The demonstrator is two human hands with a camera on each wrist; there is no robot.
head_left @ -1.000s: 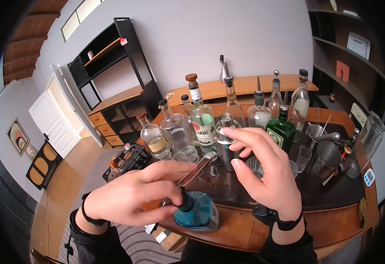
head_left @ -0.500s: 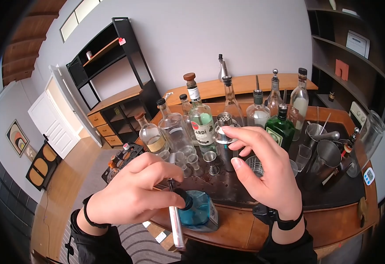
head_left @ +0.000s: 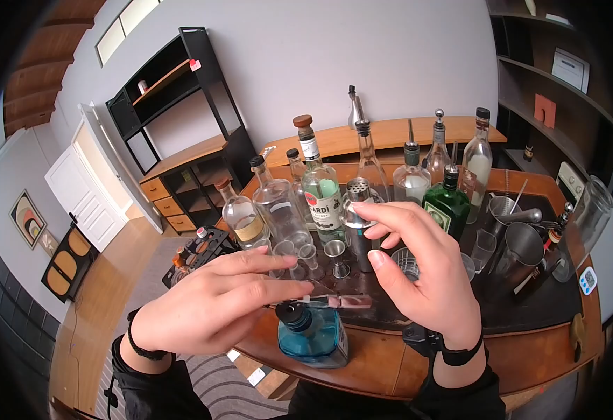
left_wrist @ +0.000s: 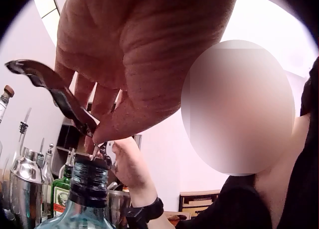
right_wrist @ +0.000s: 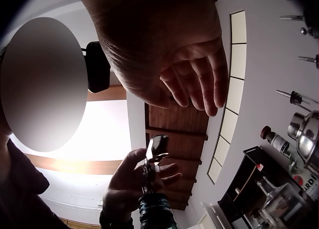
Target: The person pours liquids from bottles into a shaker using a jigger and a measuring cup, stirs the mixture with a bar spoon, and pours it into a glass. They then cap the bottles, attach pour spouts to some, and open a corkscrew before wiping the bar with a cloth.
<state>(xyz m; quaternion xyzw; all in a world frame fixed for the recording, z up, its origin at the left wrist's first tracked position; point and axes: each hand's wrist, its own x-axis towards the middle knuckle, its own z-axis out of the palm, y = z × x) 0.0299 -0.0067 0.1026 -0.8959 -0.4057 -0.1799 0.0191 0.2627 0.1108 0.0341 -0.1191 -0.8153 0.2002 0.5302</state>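
A blue glass bottle [head_left: 313, 341] with a dark neck stands at the table's front edge. Over its mouth sits a waiter's corkscrew [head_left: 348, 302], blurred in the head view; the left wrist view shows its wavy metal handle [left_wrist: 52, 92] slanting up and its lower end right at the mouth. My left hand [head_left: 215, 304] is above the neck with fingers stretched out, the thumb tip against the corkscrew's joint. To the right my right hand [head_left: 422, 262] hovers palm inward, fingers loosely bent and holding nothing, overlapping a steel cocktail shaker [head_left: 359, 241] in the head view.
Behind the blue bottle are several jiggers and small glasses [head_left: 336, 259]. Tall bottles, including a Bacardi bottle [head_left: 320, 199] and a green bottle [head_left: 448, 208], line the back. Right are a mixing tin [head_left: 520, 248], a glass pitcher [head_left: 593, 217] and a small timer [head_left: 587, 281].
The corkscrew's handle has swung round over the bottle, from up-right to toward the body and then to the right. My left fingers have straightened; my right hand has stayed in place.
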